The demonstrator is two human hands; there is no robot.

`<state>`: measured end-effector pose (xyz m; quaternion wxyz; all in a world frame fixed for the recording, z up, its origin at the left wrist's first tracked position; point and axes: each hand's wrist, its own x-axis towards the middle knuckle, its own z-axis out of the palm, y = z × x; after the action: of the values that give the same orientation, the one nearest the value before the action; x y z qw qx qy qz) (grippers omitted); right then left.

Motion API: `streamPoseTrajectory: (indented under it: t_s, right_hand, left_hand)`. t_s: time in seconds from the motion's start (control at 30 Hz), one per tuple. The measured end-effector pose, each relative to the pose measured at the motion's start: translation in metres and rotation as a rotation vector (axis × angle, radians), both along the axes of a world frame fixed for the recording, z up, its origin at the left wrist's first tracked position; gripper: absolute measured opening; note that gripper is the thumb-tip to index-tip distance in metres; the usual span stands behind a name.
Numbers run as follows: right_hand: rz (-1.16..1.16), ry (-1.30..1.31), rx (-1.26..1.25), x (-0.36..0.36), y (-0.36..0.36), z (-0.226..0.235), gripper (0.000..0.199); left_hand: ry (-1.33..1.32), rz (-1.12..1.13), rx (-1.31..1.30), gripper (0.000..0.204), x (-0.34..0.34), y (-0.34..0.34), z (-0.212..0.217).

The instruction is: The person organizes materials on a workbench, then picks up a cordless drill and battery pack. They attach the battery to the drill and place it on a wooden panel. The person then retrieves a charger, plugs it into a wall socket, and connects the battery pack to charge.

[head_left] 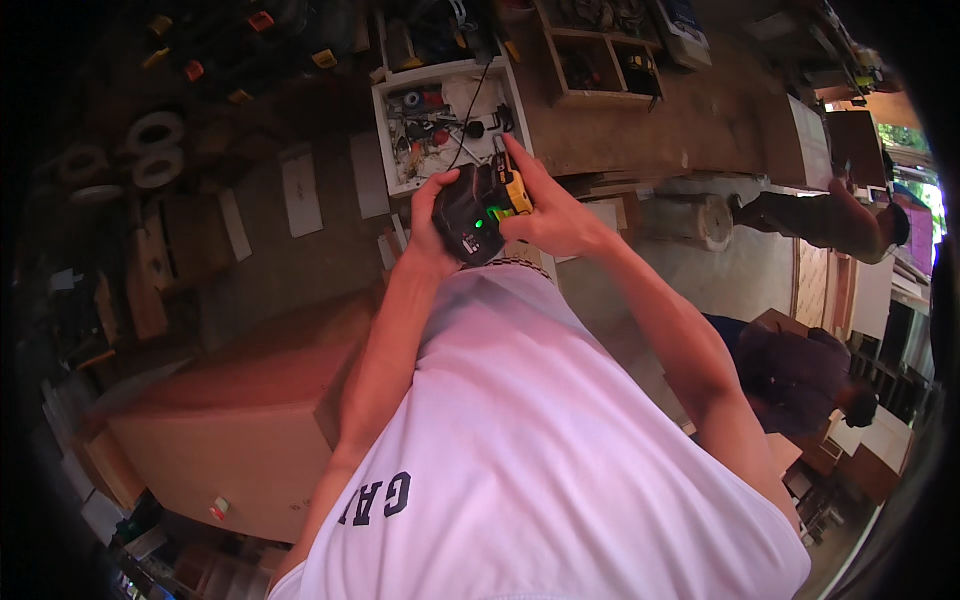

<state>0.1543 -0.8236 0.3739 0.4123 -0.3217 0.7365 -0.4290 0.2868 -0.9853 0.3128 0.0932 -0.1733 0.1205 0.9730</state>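
A black battery charger [465, 222] with green lights is gripped along its left side by my left hand [430, 228]. My right hand [560, 218] is closed around a yellow-and-black power tool battery [515, 190] at the charger's right side. The two touch or nearly touch; whether the battery is seated in the charger I cannot tell. From the charger's far side a thin black cord [472, 112] runs away from me. Just beyond my hands lies a pale wooden drawer [384, 140], holding several small tools and loose hardware.
A wooden box with compartments [600, 98] stands at the far right. On the left are rolls of tape [156, 133] and boards [301, 195], with a large brown panelled piece [220, 450] nearer me. Two other people [800, 375] are off to the right, by a round stool [712, 222].
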Motion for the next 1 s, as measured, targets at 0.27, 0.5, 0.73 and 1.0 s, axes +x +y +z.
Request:
streamPoseTrajectory:
  t_s: [0.27, 0.5, 0.73, 1.0]
  right_hand:
    - [-0.217, -0.292, -0.066, 0.003, 0.005, -0.001, 0.113]
    - [-0.264, -0.326, 0.043, 0.017, -0.002, -0.009, 0.116]
    - [-0.175, -0.187, 0.082, 0.012, 0.000, 0.012, 0.119]
    - [0.032, -0.237, -0.116, 0.024, -0.003, 0.012, 0.119]
  left_hand:
    - [-0.136, 0.298, -0.717, 0.082, -0.001, 0.025, 0.034]
    - [-0.073, 0.336, -0.810, 0.051, 0.003, 0.015, -0.015]
    - [0.016, 0.367, -0.763, 0.048, 0.005, 0.013, -0.002]
    - [-0.330, 0.529, -1.041, 0.052, 0.011, -0.019, -0.041]
